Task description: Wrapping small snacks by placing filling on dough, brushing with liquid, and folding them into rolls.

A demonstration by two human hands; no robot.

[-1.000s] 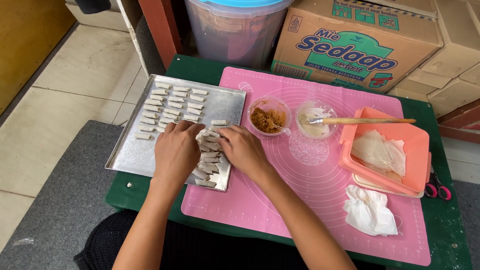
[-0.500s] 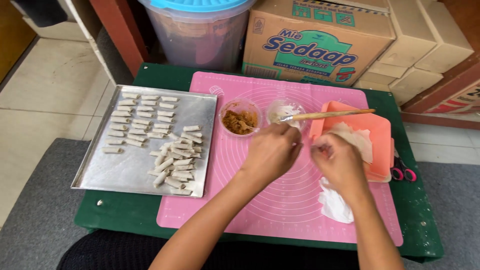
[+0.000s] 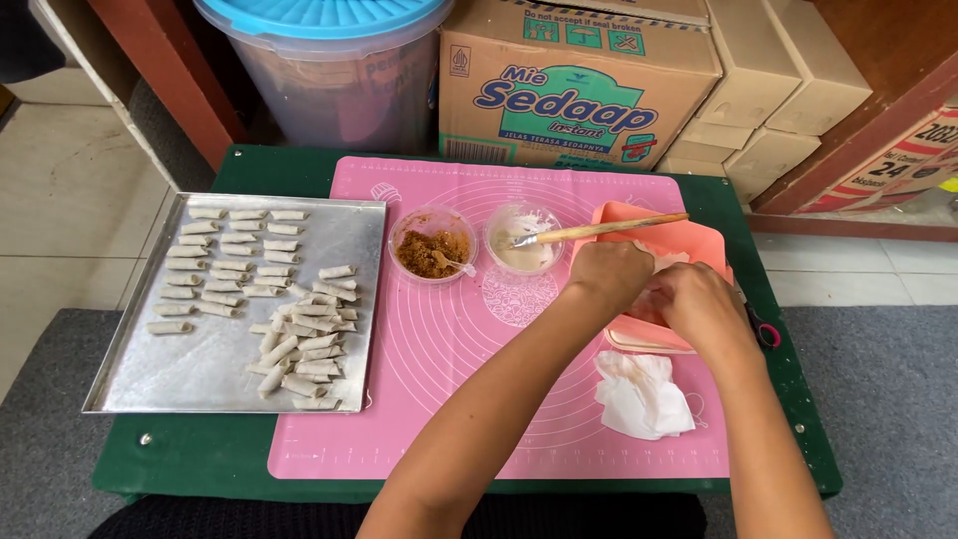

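My left hand (image 3: 611, 274) and my right hand (image 3: 702, 307) are both over the salmon-pink box (image 3: 689, 240) at the right of the pink mat (image 3: 469, 339). Their fingers are curled onto the pale thin wrapper sheets (image 3: 661, 262) inside it; the grip itself is hidden. A brush with a wooden handle (image 3: 599, 230) rests across a clear cup of white paste (image 3: 522, 240). Beside that cup, a second clear cup holds brown filling (image 3: 431, 250). A metal tray (image 3: 140, 369) on the left carries several small rolled pastries (image 3: 299, 339), some in rows, some heaped.
A crumpled white cloth (image 3: 644, 394) lies on the mat near my right forearm. Scissors with pink handles (image 3: 763, 329) peek out beside the box. Behind the green table (image 3: 200, 464) stand a lidded plastic tub (image 3: 339, 70) and several cardboard boxes (image 3: 579, 80).
Both hands left the heap of rolls on the tray and moved right across the mat to the salmon-pink box. The view shifted right with them.
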